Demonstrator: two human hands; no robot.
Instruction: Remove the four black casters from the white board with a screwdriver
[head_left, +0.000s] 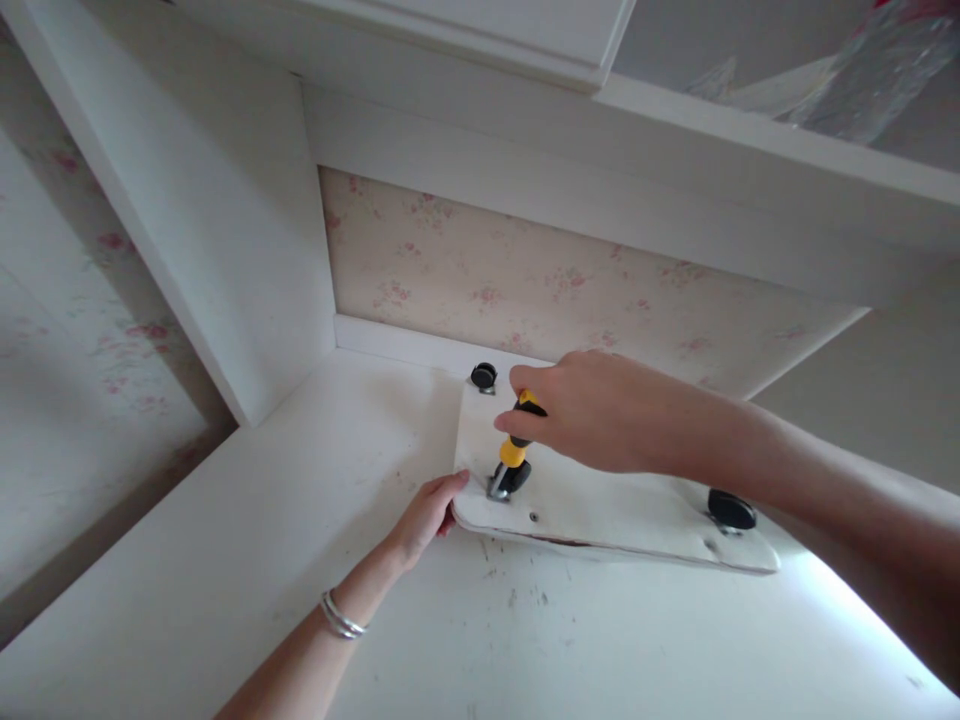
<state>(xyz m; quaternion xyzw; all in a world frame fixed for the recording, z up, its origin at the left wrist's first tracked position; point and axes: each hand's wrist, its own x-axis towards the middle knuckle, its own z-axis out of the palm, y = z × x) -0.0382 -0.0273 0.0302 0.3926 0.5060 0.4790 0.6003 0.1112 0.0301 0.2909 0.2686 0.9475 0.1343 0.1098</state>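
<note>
Right hand (581, 410) grips the screwdriver (513, 453) while left hand (426, 515) pinches the white board (615, 508) at its eight-o'clock corner, sensible for something stiff and, underside unseen, probably light.

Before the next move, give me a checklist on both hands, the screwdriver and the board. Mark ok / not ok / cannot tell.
1. Right hand gripping the yellow-and-black screwdriver: ok, fingers close around its handle.
2. Screwdriver tip seated in a screw beside the near-left round black caster: cannot tell, too small.
3. Left hand holding the white rounded-corner board: ok, at its near-left corner.
4. Board's near edge unmarked: not ok, a dark reddish strip shows.
5. Shiny silver bracelet clear of the board: ok, on the left wrist.
</note>
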